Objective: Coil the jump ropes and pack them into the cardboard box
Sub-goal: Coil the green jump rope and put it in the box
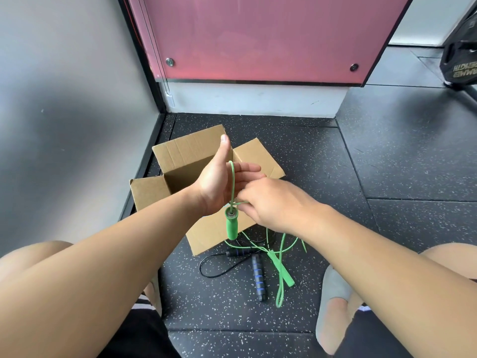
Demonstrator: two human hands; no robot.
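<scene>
We see the green jump rope looped over the left hand, its cord running up across the palm and round the base of the thumb. One green handle hangs from the cord just below that hand. The left hand's fingers are spread flat and open, thumb raised, serving as a form for the coil. The right hand sits just beside it, its fingers pinched closed on the green cord near the top of the hanging handle. The rest of the cord trails down to the speckled black floor, where the second green handle lies. Touching it there is a black jump rope with blue-ringed handles, uncoiled. Behind the hands the cardboard box stands open on the floor, flaps spread; what we can see of its inside holds nothing. Our knees and grey slippers frame the lower edges.
</scene>
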